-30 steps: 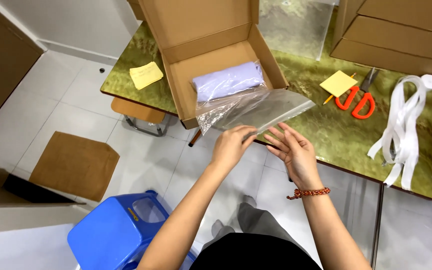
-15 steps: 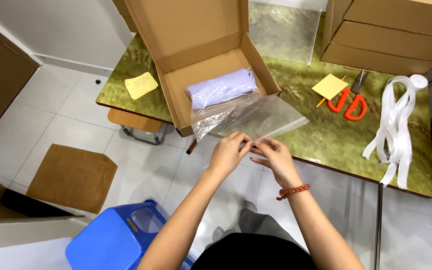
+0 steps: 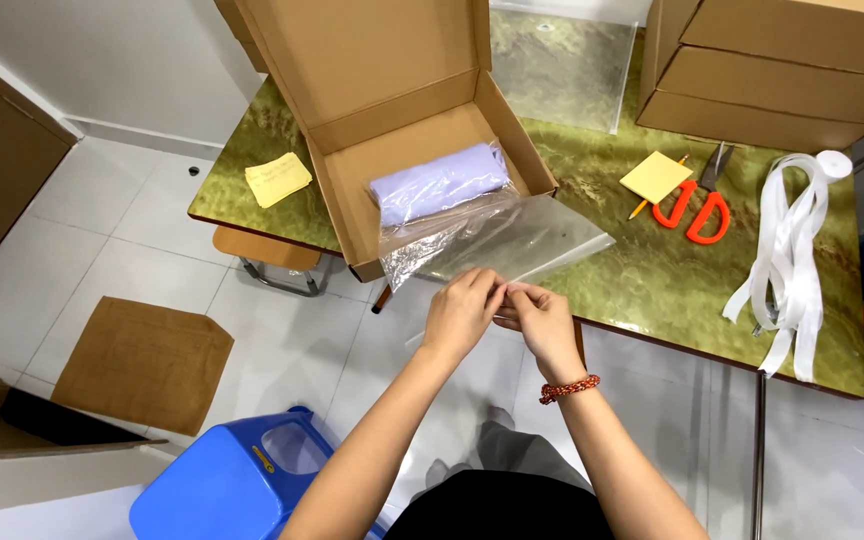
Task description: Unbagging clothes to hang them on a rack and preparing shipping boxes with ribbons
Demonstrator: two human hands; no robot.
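The clear plastic bag [image 3: 497,245] lies half out of the open cardboard box [image 3: 407,150], its open end hanging over the near edge of the worktop [image 3: 652,280]. A folded pale lilac cloth [image 3: 439,183] sits inside the bag, at the end that rests in the box.

Your left hand [image 3: 460,312] and your right hand [image 3: 542,318] meet at the bag's near edge, just past the worktop edge. The fingers of both hands are pinched shut on the plastic rim, fingertips of the two hands touching or nearly so; which it is cannot be told. A red beaded bracelet [image 3: 569,388] sits on your right wrist.

On the worktop, right of the box: a yellow pad of sticky notes [image 3: 656,176] with a pencil under it, orange-handled scissors [image 3: 694,208] just beside it, then a loose bundle of white ribbon [image 3: 790,262] draped over the near edge. A second yellow pad [image 3: 278,180] lies left of the box. Stacked flat cardboard boxes [image 3: 772,70] stand at the far right corner.

On the floor: a brown cardboard sheet [image 3: 142,362] at left, a blue plastic stool [image 3: 232,482] near your left elbow.
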